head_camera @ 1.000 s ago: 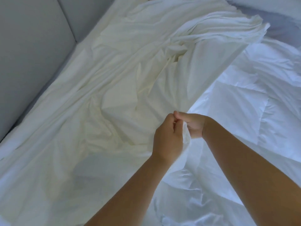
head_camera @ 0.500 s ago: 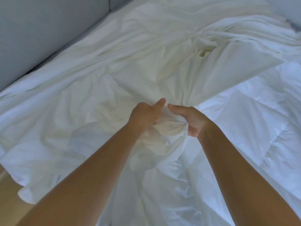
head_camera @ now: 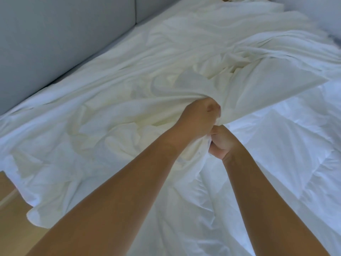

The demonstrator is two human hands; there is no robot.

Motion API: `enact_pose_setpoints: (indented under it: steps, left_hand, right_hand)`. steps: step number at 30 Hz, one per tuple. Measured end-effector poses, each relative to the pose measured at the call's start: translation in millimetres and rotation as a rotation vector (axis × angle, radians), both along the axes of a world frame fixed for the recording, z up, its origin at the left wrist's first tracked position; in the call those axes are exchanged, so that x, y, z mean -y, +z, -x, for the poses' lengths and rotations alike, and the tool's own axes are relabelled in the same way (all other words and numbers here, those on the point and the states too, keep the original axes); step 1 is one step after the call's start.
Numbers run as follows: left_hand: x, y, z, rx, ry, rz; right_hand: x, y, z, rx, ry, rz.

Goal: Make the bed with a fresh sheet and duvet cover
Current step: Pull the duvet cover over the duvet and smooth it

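Where the two forearms meet above the bed, the left grip (head_camera: 198,117) is closed into a tight fist around a bunched fold of the cream cloth (head_camera: 114,108), with the fabric gathering into it from beyond and from its left. Just beneath it and nearer the person, the right grip (head_camera: 220,143) is likewise curled fully closed, its fingers wrapped on the edge of the same cloth where it hangs between the two wrists. The two grips sit right against each other. Whether this cloth is the sheet or the duvet cover cannot be told. It spreads rumpled to the left of and beyond the grips, up to the grey padded panel (head_camera: 55,43), and its near corner droops over the bed's edge towards the wooden floor (head_camera: 13,224). To the right of the grips lies a white quilted duvet (head_camera: 287,148), overlapped by the lifted edge of the cloth.
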State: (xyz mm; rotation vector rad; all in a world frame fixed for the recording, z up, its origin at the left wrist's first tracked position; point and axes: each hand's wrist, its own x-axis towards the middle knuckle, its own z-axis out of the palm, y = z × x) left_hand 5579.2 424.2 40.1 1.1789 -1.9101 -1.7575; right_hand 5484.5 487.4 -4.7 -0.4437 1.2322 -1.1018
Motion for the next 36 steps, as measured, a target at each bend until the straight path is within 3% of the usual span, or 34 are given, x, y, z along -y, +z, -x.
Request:
enact_pose_setpoints:
  steps: [3, 4, 8, 12, 17, 20, 23, 25, 28, 32, 34, 36]
  left_hand:
    - [-7, -25, -24, 0.242, 0.092, 0.185]
    - [-10, -33, -35, 0.359, 0.080, 0.160]
    - [-29, -60, -73, 0.828, -0.268, 0.008]
    - [-32, -62, -96, 0.885, -0.413, 0.029]
    - [-6, -30, -108, 1.016, -0.863, -0.060]
    - [0, -26, -106, 0.952, -0.801, -0.227]
    - [0, -37, -92, 0.683, -0.330, 0.062]
    - [-5, -37, -73, 0.410, -0.029, -0.053]
    - [-25, -30, -37, 0.189, -0.063, -0.244]
    - [-41, -26, -7, 0.154, -0.115, -0.417]
    - [-44, -30, 1, 0.163, -0.087, -0.305]
    - [-45, -34, 2, 0.239, -0.050, -0.030]
  right_hand:
    - [1, -3, -4, -0.028, -0.170, -0.085]
    - [1, -3, -5, -0.015, -0.238, -0.099]
    - [0, -5, -12, 0.042, -0.384, -0.130]
    - [-5, -7, -18, 0.033, -0.400, -0.184]
    - [-17, -5, -17, -0.027, -0.258, -0.295]
    - [-21, 2, -9, 0.002, -0.232, -0.289]
    - [-30, 13, -7, -0.075, -0.175, -0.260]
    - [-47, 18, -3, -0.030, -0.154, -0.123]
    - [-73, 29, 4, 0.124, -0.098, 0.148]
    - [-94, 13, -1, -0.025, 0.033, -0.072]
    - [-97, 6, -3, -0.045, 0.025, -0.118]
    - [-94, 4, -4, -0.013, -0.030, -0.068]
